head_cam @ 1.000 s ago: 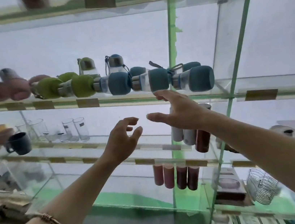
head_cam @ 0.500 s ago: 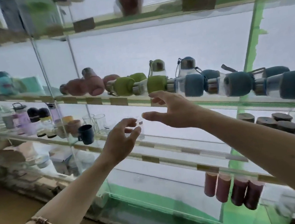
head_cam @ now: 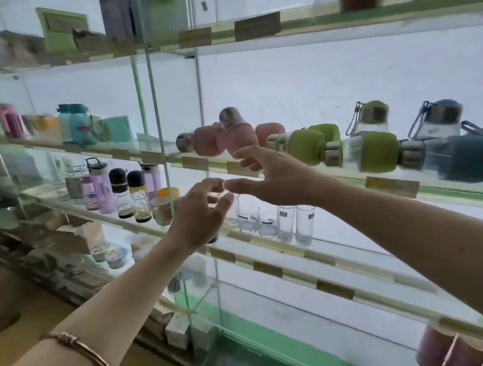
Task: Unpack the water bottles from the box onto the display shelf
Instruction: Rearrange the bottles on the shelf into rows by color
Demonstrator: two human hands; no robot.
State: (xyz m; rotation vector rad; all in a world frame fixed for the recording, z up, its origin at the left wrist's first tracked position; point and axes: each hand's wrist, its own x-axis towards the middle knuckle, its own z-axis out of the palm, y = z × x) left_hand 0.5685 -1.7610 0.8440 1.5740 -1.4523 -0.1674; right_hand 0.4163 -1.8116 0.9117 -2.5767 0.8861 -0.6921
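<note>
On the left, the left hand (head_cam: pixel 199 213) is being held up in front of the glass display shelf (head_cam: pixel 389 185). Its fingers are being kept loosely bent, and nothing is being held in it. A band (head_cam: pixel 82 348) is being worn on that wrist.

Just to the right, at about two o'clock from the left hand, the right hand (head_cam: pixel 276 178) is being held out too. Its fingers are being kept spread and loose, and nothing is being gripped. The two hands are being kept very near each other, thumb tip close to fingertips.

The water bottles are lying in a row on the shelf. The pink bottles (head_cam: pixel 221 139) are sitting at about twelve o'clock from the right hand, just past its fingertips. Whether they are being touched cannot be told. One pink bottle is standing up, and the others are lying down. The green bottles (head_cam: pixel 363 151) are lying at about two o'clock from the right hand, and the blue bottles (head_cam: pixel 459 155) are lying farther along at three o'clock. Their long sides are running along the shelf edge, left to right.

The right hand is being held nearer to the bottles, so it is probably the one to be used on them next. The box cannot be picked out for sure in this view.
</note>
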